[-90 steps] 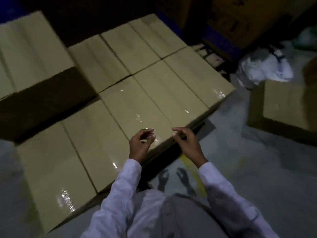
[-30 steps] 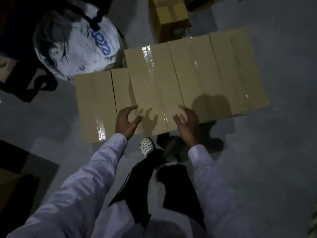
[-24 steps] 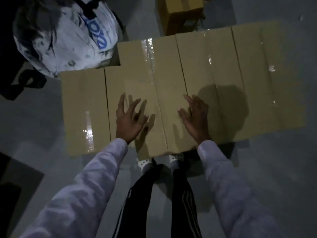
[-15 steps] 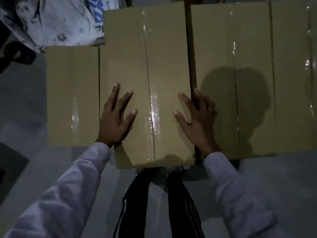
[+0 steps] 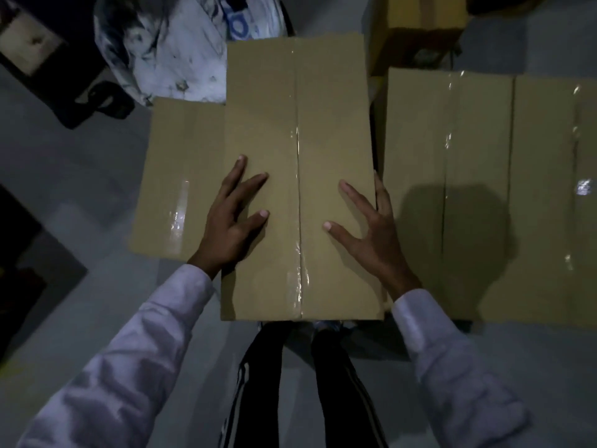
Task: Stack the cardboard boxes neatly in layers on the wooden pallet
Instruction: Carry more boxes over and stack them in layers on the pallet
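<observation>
Since half a second ago the middle cardboard box (image 5: 297,124) has come nearer, and the gap on its right side is wider. Both hands hold this box. The left hand (image 5: 232,218) grips its left edge with thumb and two fingers spread on top. The right hand (image 5: 371,227) grips the right edge, outer fingers down in the gap. It sits between the left box (image 5: 181,176) and the right boxes (image 5: 452,189) on the grey floor (image 5: 80,163). A white sack (image 5: 181,50) lies far left.
</observation>
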Tool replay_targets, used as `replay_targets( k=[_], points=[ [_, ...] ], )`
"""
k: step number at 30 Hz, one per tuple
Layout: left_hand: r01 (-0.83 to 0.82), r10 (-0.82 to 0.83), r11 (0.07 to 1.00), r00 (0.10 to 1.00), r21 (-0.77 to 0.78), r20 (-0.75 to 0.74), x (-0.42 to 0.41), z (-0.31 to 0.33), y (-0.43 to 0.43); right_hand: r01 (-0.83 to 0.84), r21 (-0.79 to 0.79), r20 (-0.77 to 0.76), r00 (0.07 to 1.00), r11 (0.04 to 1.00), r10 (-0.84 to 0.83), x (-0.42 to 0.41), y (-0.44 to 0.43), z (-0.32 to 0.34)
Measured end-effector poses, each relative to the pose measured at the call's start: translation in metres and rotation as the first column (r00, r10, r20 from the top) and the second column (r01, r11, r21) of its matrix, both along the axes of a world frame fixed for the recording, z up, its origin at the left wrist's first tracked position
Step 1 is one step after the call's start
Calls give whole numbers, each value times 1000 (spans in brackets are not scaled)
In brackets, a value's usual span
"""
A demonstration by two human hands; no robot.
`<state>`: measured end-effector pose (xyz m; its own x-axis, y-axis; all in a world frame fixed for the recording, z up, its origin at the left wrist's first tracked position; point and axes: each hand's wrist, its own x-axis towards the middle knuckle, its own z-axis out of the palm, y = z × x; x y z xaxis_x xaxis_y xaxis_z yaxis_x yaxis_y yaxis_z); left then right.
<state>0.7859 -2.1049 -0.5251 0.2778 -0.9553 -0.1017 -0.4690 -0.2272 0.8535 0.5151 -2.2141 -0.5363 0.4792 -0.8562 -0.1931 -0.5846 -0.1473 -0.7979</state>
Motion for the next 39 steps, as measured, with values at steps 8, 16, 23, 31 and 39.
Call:
replay_targets(
  k=[8,16,23,31,39],
  points=[
    [-305,306,952,952,38,-19,50,209,122,-253,61,50,967,966,250,87,52,209],
    [-677,684,724,729,-130,14,105,355,335,-631,-61,174,756,773,631,240,173,359],
    [-870,910,410,409,-273,65,151,419,535,-862,-154,265,435,483,860,392,341,424],
    [-916,965,253,218,-311,145,216,428,684,-937,-148,322,256,316,911,512,486,430],
    [-932,978,181,136,-314,160,375,416,785,-962,-166,278,165,216,946,695,590,425]
  ],
)
